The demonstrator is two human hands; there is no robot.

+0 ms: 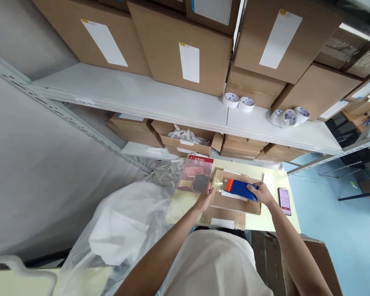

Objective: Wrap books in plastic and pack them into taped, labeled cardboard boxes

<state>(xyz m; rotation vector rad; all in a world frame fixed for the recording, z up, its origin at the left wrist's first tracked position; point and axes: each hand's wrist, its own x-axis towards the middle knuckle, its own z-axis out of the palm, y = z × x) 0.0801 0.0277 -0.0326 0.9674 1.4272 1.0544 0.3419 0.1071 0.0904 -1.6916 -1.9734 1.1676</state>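
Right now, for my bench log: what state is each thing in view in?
Cardboard parcel: flat on table, partly taped.
Tape dispenser: lying on the parcel, in right hand's grip.
Left hand: on parcel's left end, grip unclear.
Book: closed, flat beside parcel.
Phone: face up, screen lit.
Carton: below shelf, flaps open.
Tape rolls: on shelf.

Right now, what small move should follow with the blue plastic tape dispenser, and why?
Probably draw the blue tape dispenser in the right hand rightward along the flat brown cardboard parcel: the left hand seems to pin the clear tape end at its left edge.
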